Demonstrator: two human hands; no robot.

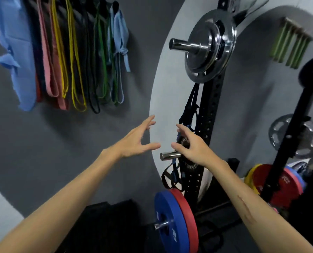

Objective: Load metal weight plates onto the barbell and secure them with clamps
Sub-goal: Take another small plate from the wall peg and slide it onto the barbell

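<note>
Both grips wide, empty: our left hand (135, 141) and right hand (192, 145) flank the small black plate (185, 162) on its rack peg (169, 155). Risk: plate slides off one-handed, tips, drops onto the blue plate (167, 223) below.

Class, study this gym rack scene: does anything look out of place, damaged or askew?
Nothing stands out. The chrome plates, the small black plate and the blue and red bumper plates sit on their storage pegs. Both the left hand and right hand are open and empty.
</note>
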